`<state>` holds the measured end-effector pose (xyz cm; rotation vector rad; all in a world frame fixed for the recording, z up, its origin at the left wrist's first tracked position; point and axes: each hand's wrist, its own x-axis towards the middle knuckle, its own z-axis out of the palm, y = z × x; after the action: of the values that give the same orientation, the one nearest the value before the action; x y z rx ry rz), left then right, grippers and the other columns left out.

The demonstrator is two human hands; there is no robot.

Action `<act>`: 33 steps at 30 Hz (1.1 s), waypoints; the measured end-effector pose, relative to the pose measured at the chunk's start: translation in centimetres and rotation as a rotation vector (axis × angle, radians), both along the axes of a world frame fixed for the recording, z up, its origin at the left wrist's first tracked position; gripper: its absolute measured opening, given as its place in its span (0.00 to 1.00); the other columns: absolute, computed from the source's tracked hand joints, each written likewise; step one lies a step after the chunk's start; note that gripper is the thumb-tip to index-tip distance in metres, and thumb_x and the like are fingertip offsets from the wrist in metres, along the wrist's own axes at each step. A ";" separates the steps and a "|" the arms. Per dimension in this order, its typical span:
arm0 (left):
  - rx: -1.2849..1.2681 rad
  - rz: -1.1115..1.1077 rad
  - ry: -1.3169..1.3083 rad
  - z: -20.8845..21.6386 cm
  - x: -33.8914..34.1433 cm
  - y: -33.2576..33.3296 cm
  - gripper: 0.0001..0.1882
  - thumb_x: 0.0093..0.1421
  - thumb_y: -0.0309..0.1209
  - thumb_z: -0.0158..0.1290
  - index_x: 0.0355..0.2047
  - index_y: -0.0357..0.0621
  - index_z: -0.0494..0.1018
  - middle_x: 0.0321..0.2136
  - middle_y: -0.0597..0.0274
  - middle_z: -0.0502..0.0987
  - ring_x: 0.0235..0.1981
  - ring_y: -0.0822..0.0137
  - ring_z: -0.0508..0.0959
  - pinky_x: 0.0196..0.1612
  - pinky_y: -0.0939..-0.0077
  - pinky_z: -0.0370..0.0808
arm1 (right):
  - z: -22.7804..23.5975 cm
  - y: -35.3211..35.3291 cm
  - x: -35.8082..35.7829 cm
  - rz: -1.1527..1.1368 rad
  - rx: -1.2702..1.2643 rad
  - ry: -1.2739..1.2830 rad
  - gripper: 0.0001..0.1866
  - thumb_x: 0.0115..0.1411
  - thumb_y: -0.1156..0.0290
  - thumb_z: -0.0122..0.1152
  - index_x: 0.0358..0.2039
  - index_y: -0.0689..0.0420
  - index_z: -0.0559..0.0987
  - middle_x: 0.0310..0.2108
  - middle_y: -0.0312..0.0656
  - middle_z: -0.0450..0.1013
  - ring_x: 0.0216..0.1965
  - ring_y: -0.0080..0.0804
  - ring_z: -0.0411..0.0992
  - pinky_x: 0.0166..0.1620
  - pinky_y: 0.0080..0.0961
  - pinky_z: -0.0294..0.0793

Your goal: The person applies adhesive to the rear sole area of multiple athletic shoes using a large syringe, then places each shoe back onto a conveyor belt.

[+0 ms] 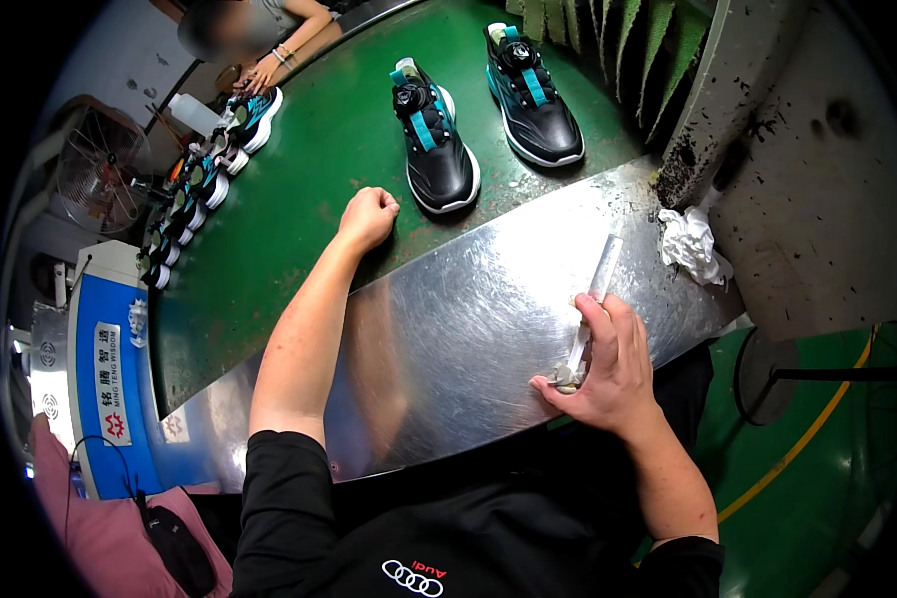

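My left hand (371, 217) rests as a loose fist on the green belt, just left of the nearer black sneaker (443, 179); no object shows in it. That sneaker has teal straps, a dial on its tongue and a white sole. A matching sneaker (543, 125) stands to its right, a little farther off. Over the metal ledge, my right hand (613, 364) curls its thumb and fingers around a slim, whitish, translucent stick-like tool (605, 267). The tool's long end points away from me. Its lower end, by my thumb, looks metallic; its exact kind is unclear.
The scratched metal ledge (448, 349) runs along the belt (299, 189). Crumpled white paper (692, 245) lies by a stained metal housing (807, 169) with green hanging strips (658, 50). Several sneakers (209, 186) line the far left edge, near another person's hand (262, 75).
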<state>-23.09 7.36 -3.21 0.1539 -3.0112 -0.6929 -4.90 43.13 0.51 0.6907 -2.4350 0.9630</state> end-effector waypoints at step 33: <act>0.036 0.055 -0.088 0.5 -0.6 1.3 0.09 0.52 0.33 0.55 0.22 0.40 0.71 0.23 0.53 0.76 0.29 0.56 0.76 0.35 0.64 0.71 | -0.4 0.0 0.2 -0.016 -0.021 -0.001 0.50 0.31 0.58 0.74 0.56 0.54 0.61 0.44 0.52 0.61 0.39 0.48 0.65 0.42 0.39 0.65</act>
<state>-23.66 8.64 -2.69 0.2741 -3.0650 -0.7552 -4.75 43.13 0.10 0.6632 -2.4242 0.9811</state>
